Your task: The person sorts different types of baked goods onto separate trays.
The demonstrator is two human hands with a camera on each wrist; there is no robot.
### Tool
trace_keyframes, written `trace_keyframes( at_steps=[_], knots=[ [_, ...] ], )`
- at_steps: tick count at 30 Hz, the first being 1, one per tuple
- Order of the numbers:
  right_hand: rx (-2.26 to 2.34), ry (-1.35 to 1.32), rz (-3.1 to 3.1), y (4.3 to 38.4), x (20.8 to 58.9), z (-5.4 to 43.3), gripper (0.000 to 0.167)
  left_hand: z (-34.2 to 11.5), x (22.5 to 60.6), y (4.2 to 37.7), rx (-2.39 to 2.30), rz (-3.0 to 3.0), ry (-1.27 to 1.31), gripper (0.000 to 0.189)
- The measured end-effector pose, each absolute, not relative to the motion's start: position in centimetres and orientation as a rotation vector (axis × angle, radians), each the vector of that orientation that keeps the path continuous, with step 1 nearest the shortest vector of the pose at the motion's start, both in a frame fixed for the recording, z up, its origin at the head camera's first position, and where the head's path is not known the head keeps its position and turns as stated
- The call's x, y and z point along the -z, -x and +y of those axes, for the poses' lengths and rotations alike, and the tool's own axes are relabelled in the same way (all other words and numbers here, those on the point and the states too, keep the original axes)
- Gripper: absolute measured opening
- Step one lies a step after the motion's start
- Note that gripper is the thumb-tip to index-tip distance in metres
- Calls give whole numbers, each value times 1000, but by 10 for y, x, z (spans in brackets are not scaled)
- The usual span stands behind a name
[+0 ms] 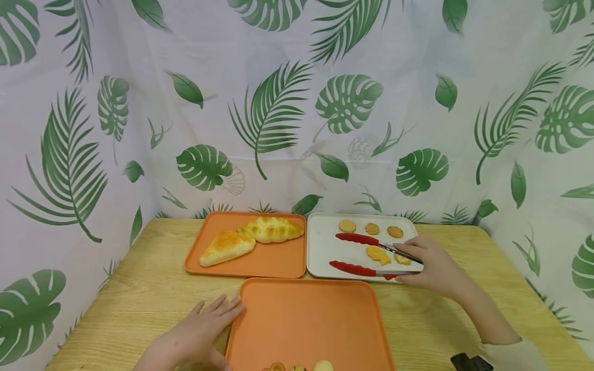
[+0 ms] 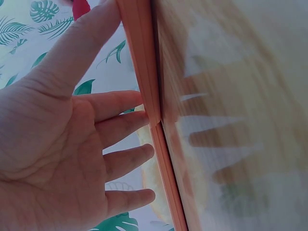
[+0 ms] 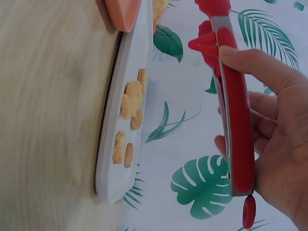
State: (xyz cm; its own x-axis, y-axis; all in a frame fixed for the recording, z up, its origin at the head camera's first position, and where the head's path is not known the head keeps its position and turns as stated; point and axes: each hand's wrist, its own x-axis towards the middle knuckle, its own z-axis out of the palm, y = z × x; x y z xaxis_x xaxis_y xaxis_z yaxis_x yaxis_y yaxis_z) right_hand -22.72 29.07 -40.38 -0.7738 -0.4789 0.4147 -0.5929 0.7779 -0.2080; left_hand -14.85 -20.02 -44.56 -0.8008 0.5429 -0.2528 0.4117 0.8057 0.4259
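My right hand [image 1: 438, 268] grips red-tipped metal tongs [image 1: 356, 238] above the white tray [image 1: 320, 252]; the tong arms stand apart. Between and beyond them lie several cookies, among them a fish-shaped cookie [image 1: 378, 254] and a round cookie [image 1: 347, 226]. In the right wrist view, thumb and fingers wrap the tongs' red handle [image 3: 239, 130], clear of the white tray. My left hand [image 1: 199, 330] has its fingers extended at the left edge of the front orange tray [image 1: 306, 319]. The left wrist view shows those fingers [image 2: 127, 159] straight beside the tray's rim.
A second orange tray [image 1: 278, 259] at the back left bears a triangular bread [image 1: 227, 248] and a braided bread [image 1: 271, 230]. Small cookies [image 1: 323, 366] sit at the front tray's near end, cut off by the frame. Leaf-print cloth [image 1: 278, 170] encloses the wooden table [image 1: 139, 288].
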Motion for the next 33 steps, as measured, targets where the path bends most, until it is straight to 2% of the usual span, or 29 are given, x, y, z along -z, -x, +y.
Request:
trace_keyframes(
  at_steps=[11, 23, 33],
  knots=[
    [-460, -1132, -2564, 191, 417, 298, 64, -198, 447, 146, -477, 2676, -734, 116],
    [-480, -1414, -2539, 167, 425, 283, 58, -198, 447, 147, -478, 2682, -733, 116],
    [-519, -1440, -2674, 152, 423, 270, 51, -197, 446, 147, -478, 2667, -728, 116]
  ],
)
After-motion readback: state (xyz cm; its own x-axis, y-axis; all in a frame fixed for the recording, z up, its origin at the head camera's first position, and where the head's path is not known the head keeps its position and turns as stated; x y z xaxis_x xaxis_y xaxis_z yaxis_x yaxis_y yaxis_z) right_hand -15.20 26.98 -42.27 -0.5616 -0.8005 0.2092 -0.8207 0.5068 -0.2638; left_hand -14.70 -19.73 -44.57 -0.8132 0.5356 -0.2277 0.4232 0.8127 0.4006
